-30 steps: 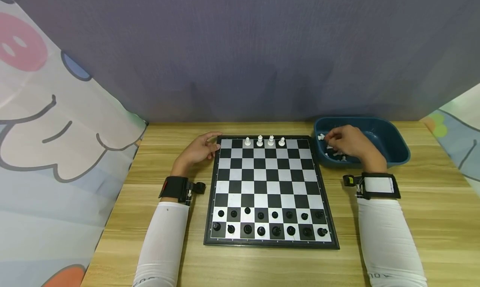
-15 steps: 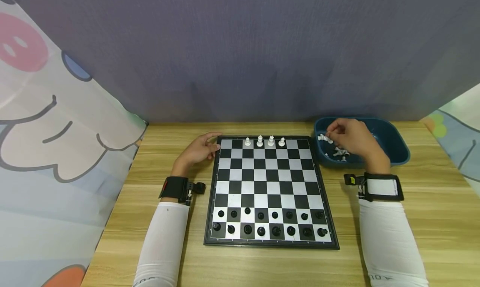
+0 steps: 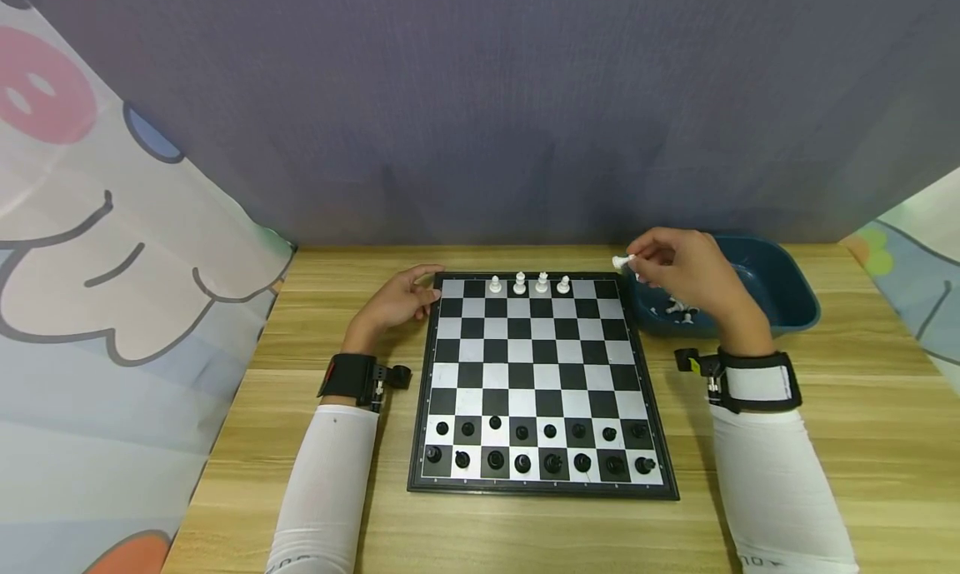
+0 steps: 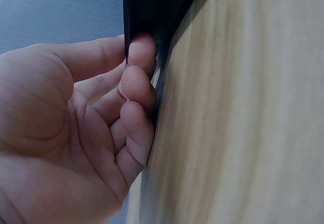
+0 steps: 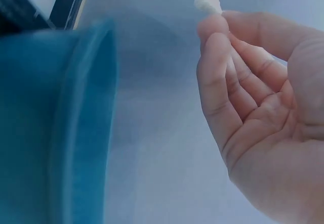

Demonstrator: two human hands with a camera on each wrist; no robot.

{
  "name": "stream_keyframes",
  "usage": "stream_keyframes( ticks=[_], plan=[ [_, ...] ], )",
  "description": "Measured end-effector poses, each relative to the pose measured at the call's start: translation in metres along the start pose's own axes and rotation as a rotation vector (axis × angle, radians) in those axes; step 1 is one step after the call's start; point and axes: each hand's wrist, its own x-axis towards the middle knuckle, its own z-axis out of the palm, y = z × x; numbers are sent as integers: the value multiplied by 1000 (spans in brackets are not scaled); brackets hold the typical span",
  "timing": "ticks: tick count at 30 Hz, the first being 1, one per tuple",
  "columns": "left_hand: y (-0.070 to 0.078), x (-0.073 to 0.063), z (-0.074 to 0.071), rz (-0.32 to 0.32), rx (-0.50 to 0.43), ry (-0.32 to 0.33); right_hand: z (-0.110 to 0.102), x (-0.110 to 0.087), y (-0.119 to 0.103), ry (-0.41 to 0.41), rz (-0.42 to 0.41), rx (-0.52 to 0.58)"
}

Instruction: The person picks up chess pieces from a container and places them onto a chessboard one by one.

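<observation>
A white chess piece point(image 3: 622, 262) is pinched between the thumb and fingertips of my right hand point(image 3: 686, 274), over the left rim of the blue bin. In the right wrist view the white chess piece point(image 5: 208, 1) shows its wide base; its top is hidden by the fingers. My left hand point(image 3: 397, 297) grips the far left corner of the chessboard point(image 3: 534, 328). The left wrist view has the thumb of my left hand point(image 4: 76, 113) on one face of the board point(image 4: 152, 11) and curled fingers at its edge.
Several white pieces point(image 3: 520, 282) stand on the board's far row. Black pieces point(image 3: 522, 461) fill two near rows. The blue bin point(image 3: 802, 307) right of the board contains more white pieces point(image 3: 682, 307). A grey panel point(image 3: 480, 124) rises behind the wooden table point(image 3: 862, 441).
My right hand has come up out of the bin and moved left with a white chess piece in its fingertips. The left hand has stayed at the board's corner.
</observation>
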Motion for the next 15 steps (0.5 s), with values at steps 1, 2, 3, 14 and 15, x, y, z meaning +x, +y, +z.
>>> stream_keyframes(
  ticks=[1,2,3,14,15],
  plan=[
    [0,0,0,-2,-1,0,1,0,-2,9,-12,8],
    [0,0,0,-2,0,-1,2,0,-5,16,-20,17],
    [0,0,0,-2,3,-2,3,-1,-7,21,-29,29],
    [-1,1,0,-6,6,-4,18,9,-38,27,-110,6],
    [-1,1,0,-9,5,-4,19,10,-42,18,-113,1]
  ],
)
